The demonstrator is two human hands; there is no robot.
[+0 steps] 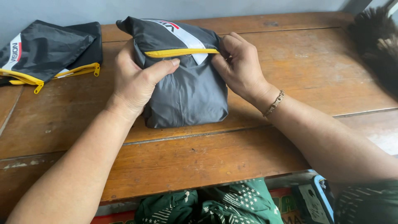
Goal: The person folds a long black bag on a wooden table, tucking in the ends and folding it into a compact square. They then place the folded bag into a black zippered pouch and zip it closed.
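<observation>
left hand [134, 79] gripping grey pouch [186, 91] (yellow zip), right hand [238, 68] pinching zip end

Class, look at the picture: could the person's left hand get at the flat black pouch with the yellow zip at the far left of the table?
Probably yes. The flat black pouch lies in the open on the wooden table, with bare wood between. But the left hand is gripping the grey pouch, so it must let go.

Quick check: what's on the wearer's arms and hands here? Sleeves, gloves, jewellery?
Both forearms are uncovered; no sleeves or gloves show. The left hand wears no ring or band that shows. The right hand has a thin metal chain bracelet at the wrist. No watch, no other markings visible.
</observation>
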